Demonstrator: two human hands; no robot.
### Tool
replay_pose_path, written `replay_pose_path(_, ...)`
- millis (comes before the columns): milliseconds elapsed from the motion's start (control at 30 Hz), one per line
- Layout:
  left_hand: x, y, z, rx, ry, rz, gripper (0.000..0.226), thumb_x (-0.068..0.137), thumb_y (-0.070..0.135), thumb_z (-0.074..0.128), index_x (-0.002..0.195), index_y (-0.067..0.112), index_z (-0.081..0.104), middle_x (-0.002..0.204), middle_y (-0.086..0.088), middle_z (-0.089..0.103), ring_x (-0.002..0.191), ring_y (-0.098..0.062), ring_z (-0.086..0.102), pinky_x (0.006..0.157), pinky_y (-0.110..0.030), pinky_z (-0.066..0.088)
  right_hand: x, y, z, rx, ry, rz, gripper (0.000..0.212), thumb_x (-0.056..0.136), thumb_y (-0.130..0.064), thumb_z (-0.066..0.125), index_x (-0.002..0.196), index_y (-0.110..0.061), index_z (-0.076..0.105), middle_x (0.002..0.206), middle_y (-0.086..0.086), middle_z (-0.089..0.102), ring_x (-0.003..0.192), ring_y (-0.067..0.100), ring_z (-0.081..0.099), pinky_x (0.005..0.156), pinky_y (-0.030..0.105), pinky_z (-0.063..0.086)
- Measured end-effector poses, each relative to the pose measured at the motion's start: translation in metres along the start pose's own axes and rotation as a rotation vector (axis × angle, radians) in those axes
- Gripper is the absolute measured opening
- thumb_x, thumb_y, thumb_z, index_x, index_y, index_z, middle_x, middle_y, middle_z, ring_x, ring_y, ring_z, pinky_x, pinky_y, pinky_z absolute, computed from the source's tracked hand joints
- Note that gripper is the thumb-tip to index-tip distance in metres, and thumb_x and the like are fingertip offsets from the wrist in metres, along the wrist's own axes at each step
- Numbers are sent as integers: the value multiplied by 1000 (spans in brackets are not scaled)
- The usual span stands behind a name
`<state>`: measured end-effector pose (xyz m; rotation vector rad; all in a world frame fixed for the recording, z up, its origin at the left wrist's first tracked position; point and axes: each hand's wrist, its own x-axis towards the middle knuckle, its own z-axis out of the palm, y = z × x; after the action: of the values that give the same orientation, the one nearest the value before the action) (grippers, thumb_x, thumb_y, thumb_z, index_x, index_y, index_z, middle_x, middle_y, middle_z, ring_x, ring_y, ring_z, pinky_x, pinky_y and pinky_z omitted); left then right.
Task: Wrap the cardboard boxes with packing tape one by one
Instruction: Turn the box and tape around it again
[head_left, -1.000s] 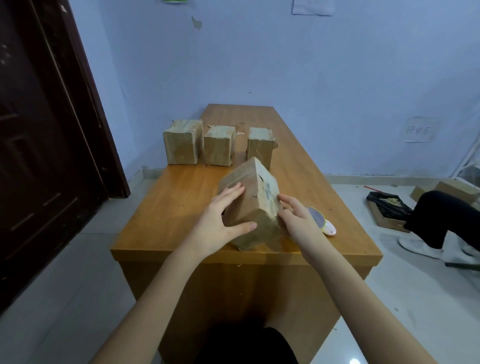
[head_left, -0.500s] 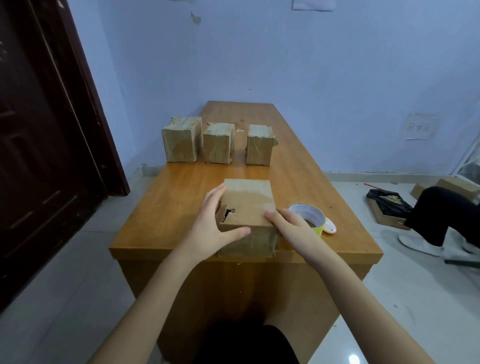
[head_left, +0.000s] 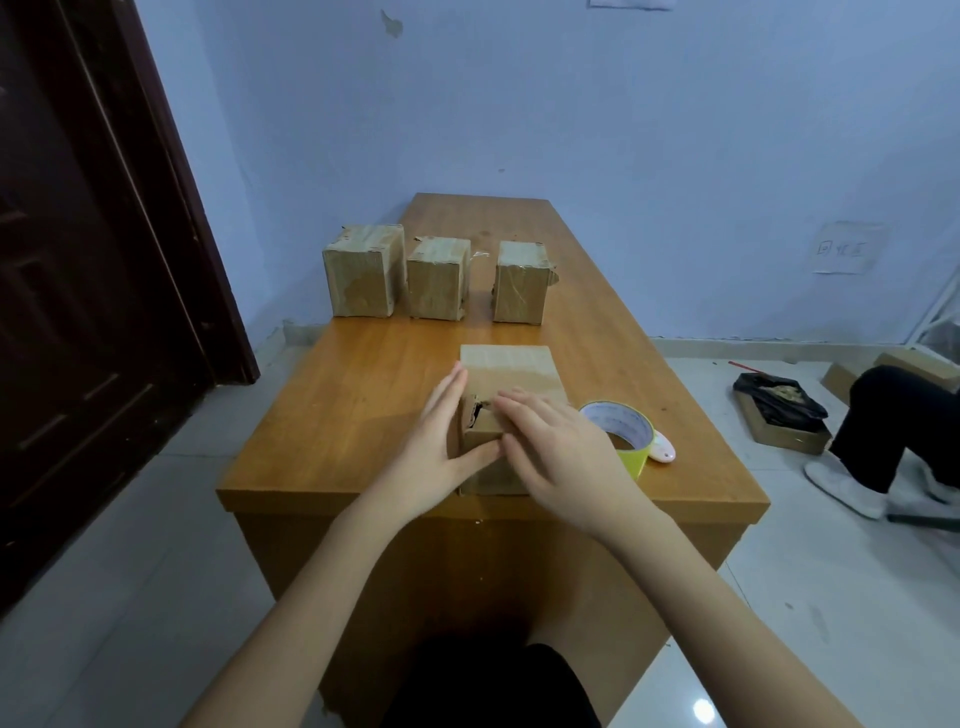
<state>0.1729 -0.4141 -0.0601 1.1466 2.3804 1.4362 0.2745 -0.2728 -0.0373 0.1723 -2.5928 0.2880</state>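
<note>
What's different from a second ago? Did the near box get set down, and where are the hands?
The near box, tipped on edge a second ago, now sits flat near the desk's front edge. The right hand moved from the box's right side onto its top, fingers flat by the torn spot. The left hand stays against its left side. The three far boxes and the tape roll have not moved.

The right hand (head_left: 563, 449) hides the near box (head_left: 511, 371) top and tape roll (head_left: 626, 428) edge

a wooden table (head_left: 332, 415) stands by a blue wall (head_left: 623, 104). dark door (head_left: 78, 260) at left. a seated person's leg (head_left: 893, 415) and white shoe (head_left: 844, 488) at right.
</note>
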Motion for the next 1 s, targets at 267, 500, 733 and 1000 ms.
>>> replay_pose_path(267,-20,-7,-16,238,266,302,47,79,31,66,124,20,57,128,12,52,126,-6,44,106,-41,39,0,4,8,-70,83,-80,31,89,-9,62,120,-9,65,122,8,64,114,28,60,88,39,50)
replay_pose_path(500,-14,-11,-23,380,263,364,42,83,28,66,123,19,60,127,12,53,126,-2,39,103,-28,26,2,2,16,-144,119,-68,30,89,-12,58,117,-11,67,118,9,65,105,29,62,80,37,49)
replay_pose_path(733,-18,-5,-20,616,277,444,37,86,23,66,122,14,62,125,1,61,121,-15,52,100,-33,37,1,3,23,-118,174,-58,32,92,-17,48,116,-12,67,118,8,65,106,27,61,82,35,48)
replay_pose_path(1000,-18,1,-23,800,264,499,31,88,21,62,118,11,65,121,-3,64,116,-20,57,99,-42,43,2,1,22,-77,174,-45,29,88,-11,58,116,-11,67,118,8,64,107,28,61,83,35,48)
